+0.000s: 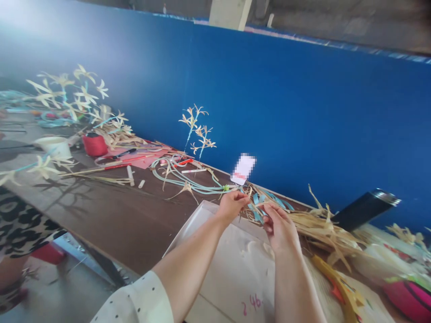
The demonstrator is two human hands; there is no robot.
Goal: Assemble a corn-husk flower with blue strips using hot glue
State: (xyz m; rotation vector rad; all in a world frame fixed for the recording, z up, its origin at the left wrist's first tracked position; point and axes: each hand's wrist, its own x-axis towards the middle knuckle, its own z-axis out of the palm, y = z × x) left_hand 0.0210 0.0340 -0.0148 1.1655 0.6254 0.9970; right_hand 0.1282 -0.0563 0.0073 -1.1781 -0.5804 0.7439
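Note:
Over the far edge of a white tray-like box lid point(232, 255), my two hands work close together. My left hand point(233, 205) has thumb and forefinger pinched; what they grip is too small to make out. A pale thin strip point(260, 204), perhaps dried husk, shows at the pinched fingertips of my right hand point(279, 222). Blue ribbon pieces point(257, 214) and loose husk scraps lie just behind the fingers. To the right of my right hand spreads a bundle of dried husks point(313, 222). Pale blue-green cords point(188, 183) loop on the table to the left.
A dark bottle point(365, 208) lies tilted at right, near a yellow object point(336, 282). Husk flowers point(198, 130) stand against the blue wall point(286, 98). Farther left are a red thread spool point(94, 144), a white cup point(55, 147) and another person's patterned clothing point(25, 224).

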